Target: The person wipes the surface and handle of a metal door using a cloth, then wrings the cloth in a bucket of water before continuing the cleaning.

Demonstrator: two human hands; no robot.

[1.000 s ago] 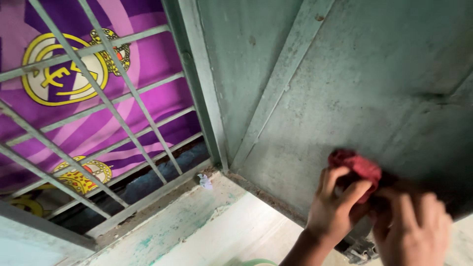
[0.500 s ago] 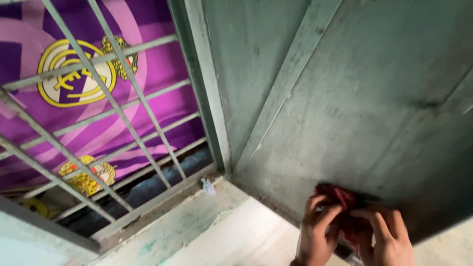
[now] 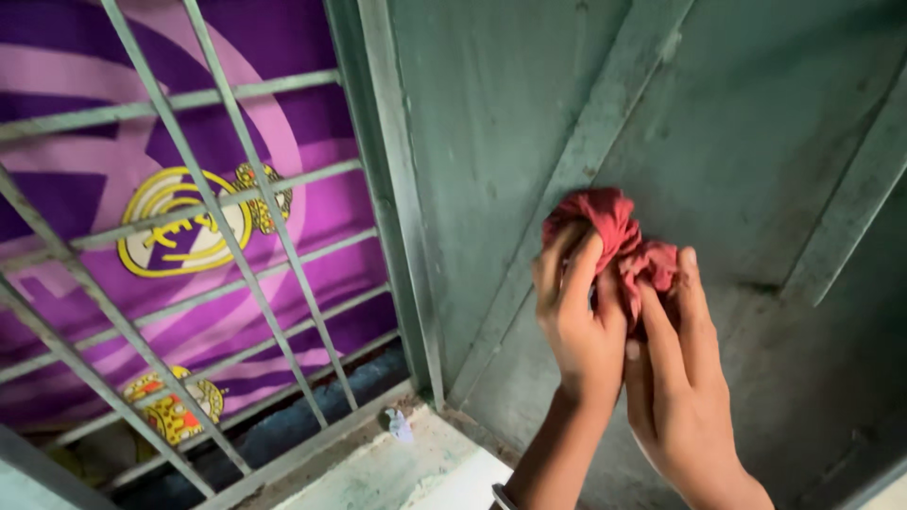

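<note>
Over on the left the metal window grille [image 3: 189, 274] and the purple cloth with its yellow crest [image 3: 123, 142] behind it sit much as before, though the view has tipped upward. The left hand [image 3: 578, 321] and the right hand [image 3: 675, 378], low near the sill a moment ago, have climbed the green metal door panel [image 3: 756, 142]. Both sets of fingers are curled tight round the bunched red rag [image 3: 619, 241], pressing it against the panel beside the diagonal brace [image 3: 586, 161], so the wiping looks to be moving up the door.
</note>
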